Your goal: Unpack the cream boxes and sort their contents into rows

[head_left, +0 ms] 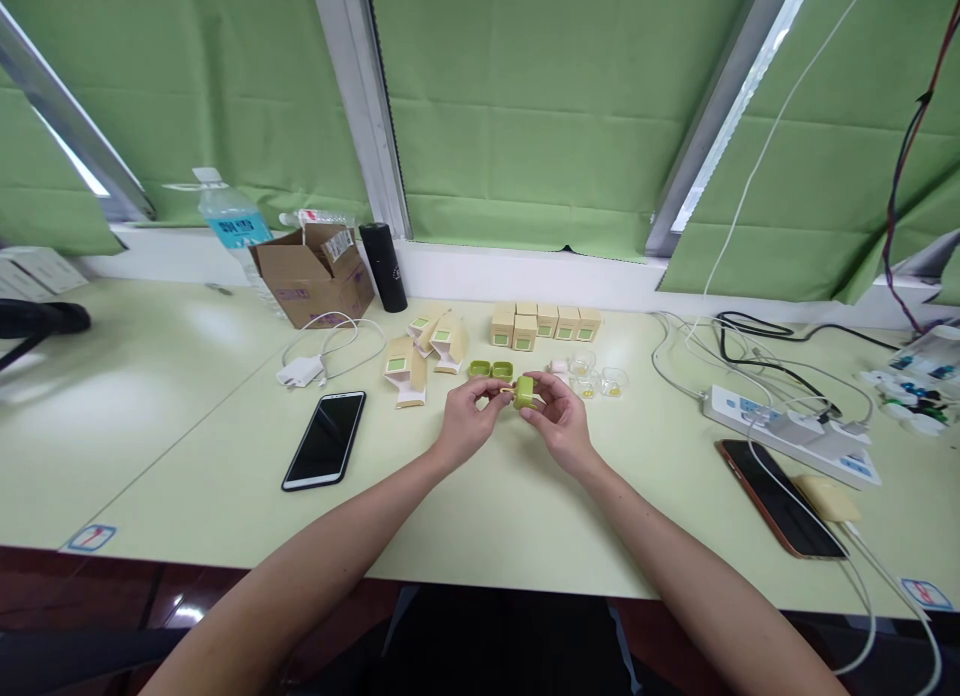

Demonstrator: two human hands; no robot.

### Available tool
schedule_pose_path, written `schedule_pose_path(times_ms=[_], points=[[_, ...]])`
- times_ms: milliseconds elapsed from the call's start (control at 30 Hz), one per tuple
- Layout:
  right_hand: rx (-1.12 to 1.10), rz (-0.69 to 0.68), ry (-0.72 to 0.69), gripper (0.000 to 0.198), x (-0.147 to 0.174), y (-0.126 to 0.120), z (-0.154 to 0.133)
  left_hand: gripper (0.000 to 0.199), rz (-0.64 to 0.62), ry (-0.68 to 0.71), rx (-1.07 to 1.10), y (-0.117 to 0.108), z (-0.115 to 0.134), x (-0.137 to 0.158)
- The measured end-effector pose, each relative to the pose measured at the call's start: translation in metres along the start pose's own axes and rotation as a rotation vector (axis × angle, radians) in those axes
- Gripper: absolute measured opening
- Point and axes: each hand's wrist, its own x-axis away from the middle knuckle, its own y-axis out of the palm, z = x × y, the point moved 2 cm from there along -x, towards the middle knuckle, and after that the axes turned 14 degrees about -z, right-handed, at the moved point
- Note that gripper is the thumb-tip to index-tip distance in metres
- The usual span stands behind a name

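Above the middle of the table, my right hand (562,421) grips a small green case (524,392) between thumb and fingers. My left hand (471,416) is closed in a pinch at the case's left side, on a small thin piece that looks like a strap or loop; its exact kind is too small to tell. Just beyond my hands lie two green open-topped pieces (491,369), side by side. To the right of them are a small pale pink piece (559,366) and several clear plastic containers (613,381) with yellow bits inside.
Several small cardboard boxes (525,328) stand at the back, with opened boxes (406,371) left of centre. A phone (326,441) and white charger (300,372) lie left; a brown carton (319,276) and black flask (383,266) behind. Right are a power strip (787,431), cables and another phone (780,496).
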Motion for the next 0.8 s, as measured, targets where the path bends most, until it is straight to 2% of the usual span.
schedule_pose_path(times_ms=[300, 800], points=[[0.007, -0.022, 0.027, 0.045, 0.0004, 0.0009, -0.0047, 0.021, -0.020, -0.128, 0.282, 0.0002, 0.0021, -0.0008], [0.150, -0.065, -0.069, 0.039, 0.0017, -0.0017, -0.0047, 0.024, -0.037, -0.160, 0.382, 0.0051, 0.0016, 0.0015]])
